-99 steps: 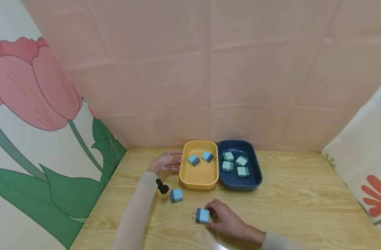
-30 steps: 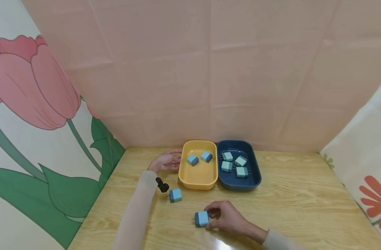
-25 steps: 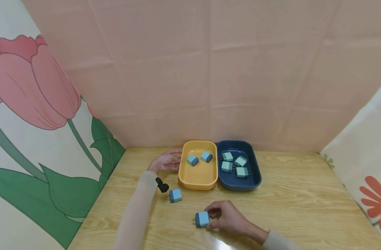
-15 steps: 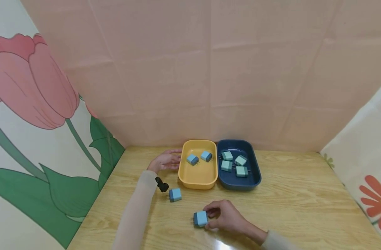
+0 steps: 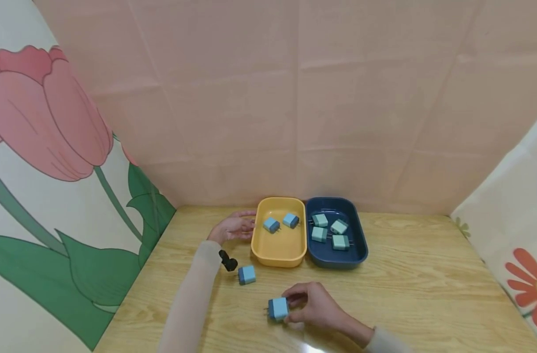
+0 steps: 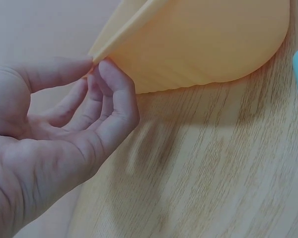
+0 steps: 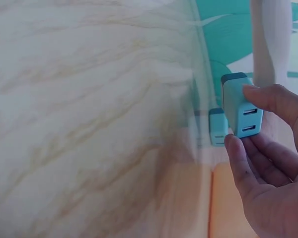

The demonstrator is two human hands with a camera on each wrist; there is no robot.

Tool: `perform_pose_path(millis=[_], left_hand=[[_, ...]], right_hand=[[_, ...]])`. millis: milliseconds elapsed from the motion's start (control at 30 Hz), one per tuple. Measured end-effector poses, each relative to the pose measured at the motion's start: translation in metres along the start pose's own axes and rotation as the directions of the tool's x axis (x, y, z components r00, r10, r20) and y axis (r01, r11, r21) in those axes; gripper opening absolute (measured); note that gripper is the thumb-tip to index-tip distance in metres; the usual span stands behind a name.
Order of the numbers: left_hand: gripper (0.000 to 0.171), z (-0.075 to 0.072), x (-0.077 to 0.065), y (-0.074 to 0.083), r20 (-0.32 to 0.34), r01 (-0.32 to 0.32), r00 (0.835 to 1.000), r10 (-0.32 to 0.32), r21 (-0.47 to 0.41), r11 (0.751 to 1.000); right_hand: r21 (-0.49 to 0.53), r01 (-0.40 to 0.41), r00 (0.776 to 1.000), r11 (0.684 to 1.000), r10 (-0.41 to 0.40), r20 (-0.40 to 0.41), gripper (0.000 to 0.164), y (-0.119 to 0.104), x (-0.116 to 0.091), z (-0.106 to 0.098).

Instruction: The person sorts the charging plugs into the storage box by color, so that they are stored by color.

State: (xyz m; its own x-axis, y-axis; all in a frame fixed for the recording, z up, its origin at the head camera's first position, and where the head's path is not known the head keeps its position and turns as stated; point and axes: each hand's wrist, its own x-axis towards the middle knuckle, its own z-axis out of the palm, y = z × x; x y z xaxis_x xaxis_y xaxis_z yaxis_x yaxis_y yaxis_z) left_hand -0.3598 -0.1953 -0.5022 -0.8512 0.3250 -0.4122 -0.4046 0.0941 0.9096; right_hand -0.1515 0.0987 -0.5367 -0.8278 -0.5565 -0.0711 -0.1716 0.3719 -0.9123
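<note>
My right hand pinches a blue USB wall charger between thumb and fingers, prongs facing left. Two USB ports show on the end of the held charger in the right wrist view. At the back, my left hand is at the left side of a yellow tray. The left wrist view shows its thumb and forefinger pinching the rim of this tray. Two blue chargers lie inside the yellow tray. Another blue charger lies on the table in front of it.
A dark blue tray stands right against the yellow one and holds several pale green chargers. Both trays are near the pink cloth behind the wooden table. Flower-printed cloths hang on either side.
My right hand has shifted slightly left with the blue charger pinched in it. My left hand stays at the yellow tray, and the chargers in both trays have not moved.
</note>
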Motion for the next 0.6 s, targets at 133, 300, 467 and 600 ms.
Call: perform_pose_path(millis=[133, 300, 467, 600], left_hand=[[0.058, -0.001, 0.0, 0.0, 0.003, -0.003, 1.0, 0.003, 0.007, 1.0], [0.058, -0.001, 0.001, 0.0, 0.0, -0.006, 1.0, 0.006, 0.014, 1.0], [0.058, 0.0, 0.002, 0.0, 0.003, -0.002, 1.0, 0.002, 0.014, 1.0], [0.057, 0.0, 0.002, 0.0, -0.005, -0.005, 1.0, 0.005, 0.016, 1.0]], right_hand=[[-0.003, 0.02, 0.999, 1.0, -0.02, -0.045, 0.044, -0.002, 0.0, -0.003], [0.01, 0.047, 0.995, 0.999, -0.046, -0.089, 0.046, -0.004, -0.001, -0.007], [0.048, 0.059, 0.992, 0.997, -0.053, -0.112, 0.047, -0.006, 0.0, -0.014], [0.076, 0.067, 0.991, 0.995, -0.058, -0.12, 0.046, -0.01, 0.001, -0.019]])
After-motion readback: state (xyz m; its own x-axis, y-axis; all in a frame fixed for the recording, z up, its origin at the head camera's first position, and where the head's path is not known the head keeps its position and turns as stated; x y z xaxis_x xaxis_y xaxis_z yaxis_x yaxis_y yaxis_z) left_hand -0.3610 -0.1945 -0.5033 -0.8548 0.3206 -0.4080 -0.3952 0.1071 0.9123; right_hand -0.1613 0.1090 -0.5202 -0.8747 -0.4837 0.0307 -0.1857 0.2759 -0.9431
